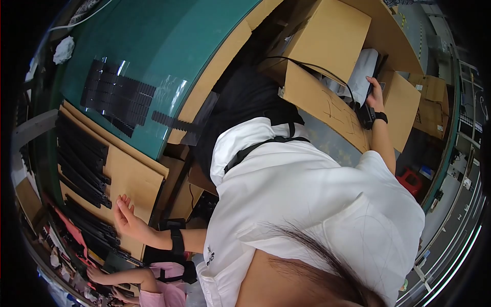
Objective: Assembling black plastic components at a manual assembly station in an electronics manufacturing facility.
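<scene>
On the right, my right hand is closed around the edge of a bundle in whitish plastic wrap with a dark side. The bundle lies inside an open cardboard box whose flaps stand out. Over on the left, my left hand is held in the air with nothing in it, its fingers loosely bent and slightly apart. It is nearest to several long black strips lying on a cardboard sheet. Both wrists wear black straps with small devices.
A green tabletop holds black toothed strips under shiny clear plastic. A crumpled white wad lies at its far left. At lower left, a co-worker in pink reaches over another work area. More cartons and a red object are at right.
</scene>
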`<state>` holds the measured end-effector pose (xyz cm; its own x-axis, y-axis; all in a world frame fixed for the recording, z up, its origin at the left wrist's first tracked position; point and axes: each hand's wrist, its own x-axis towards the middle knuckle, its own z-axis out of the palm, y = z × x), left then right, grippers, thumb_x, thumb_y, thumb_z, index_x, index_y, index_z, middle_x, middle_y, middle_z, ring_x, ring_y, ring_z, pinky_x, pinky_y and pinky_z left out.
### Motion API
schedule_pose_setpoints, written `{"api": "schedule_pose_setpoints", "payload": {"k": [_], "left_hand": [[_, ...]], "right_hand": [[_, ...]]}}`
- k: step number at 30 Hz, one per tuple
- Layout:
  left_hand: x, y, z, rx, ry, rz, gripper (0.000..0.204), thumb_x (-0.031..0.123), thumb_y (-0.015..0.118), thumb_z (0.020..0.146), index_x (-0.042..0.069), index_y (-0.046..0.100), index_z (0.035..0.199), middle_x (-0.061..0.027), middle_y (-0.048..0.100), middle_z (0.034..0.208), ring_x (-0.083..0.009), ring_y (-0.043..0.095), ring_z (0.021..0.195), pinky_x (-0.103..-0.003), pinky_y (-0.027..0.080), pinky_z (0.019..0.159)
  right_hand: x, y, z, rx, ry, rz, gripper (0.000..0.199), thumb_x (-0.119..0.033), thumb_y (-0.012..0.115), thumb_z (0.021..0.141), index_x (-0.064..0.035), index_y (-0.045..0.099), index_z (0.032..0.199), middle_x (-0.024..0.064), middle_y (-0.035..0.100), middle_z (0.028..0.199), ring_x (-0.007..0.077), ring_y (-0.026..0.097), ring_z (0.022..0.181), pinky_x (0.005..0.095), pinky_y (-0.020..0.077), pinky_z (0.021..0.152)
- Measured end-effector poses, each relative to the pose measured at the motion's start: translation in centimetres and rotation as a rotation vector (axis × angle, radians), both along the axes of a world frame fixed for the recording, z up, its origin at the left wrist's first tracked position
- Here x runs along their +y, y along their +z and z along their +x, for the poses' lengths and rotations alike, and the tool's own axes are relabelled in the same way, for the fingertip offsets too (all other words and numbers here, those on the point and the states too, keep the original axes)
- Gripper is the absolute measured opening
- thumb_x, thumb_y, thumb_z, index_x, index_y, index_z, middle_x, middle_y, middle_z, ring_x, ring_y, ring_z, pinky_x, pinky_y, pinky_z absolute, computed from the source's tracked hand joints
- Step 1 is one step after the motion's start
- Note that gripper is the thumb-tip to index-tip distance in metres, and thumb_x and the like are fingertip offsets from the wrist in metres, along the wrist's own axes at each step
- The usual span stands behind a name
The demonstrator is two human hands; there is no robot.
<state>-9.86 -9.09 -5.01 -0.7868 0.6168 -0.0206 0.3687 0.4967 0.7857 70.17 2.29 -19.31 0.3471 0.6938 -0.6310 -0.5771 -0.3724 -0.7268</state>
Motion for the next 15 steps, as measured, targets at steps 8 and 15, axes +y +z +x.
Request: {"api": "schedule_pose_setpoints", "payload": {"k": [8, 15], "left_hand": [[0.4, 1.3, 0.7, 0.027, -0.001, 0.009, 0.036, 0.033, 0.062, 0.104, 0.002, 0.072, 0.122, -0.0086, 0.076, 0.113, -0.0162, 0.07, 0.105, -0.031, 0.05, 0.091], [1.7, 2.6, 1.9, 0.037, -0.012, 0.03, 0.037, 0.032, 0.063, 0.104, 0.002, 0.073, 0.122, -0.0088, 0.076, 0.113, -0.0164, 0.07, 0.105, -0.031, 0.05, 0.092]], "right_hand": [[1.0, 4.5, -3.2, -0.059, -0.05, 0.068, 0.034, -0.014, 0.073, 0.086, 0.0005, 0.067, 0.116, 0.0111, 0.073, 0.112, 0.0287, 0.07, 0.1, 0.0424, 0.0562, 0.097], [1.3, 7.5, -2.9, -0.151, -0.047, 0.009, 0.039, -0.014, 0.076, 0.083, 0.0012, 0.065, 0.117, 0.0127, 0.072, 0.109, 0.0297, 0.07, 0.099, 0.0424, 0.0585, 0.094]]}}
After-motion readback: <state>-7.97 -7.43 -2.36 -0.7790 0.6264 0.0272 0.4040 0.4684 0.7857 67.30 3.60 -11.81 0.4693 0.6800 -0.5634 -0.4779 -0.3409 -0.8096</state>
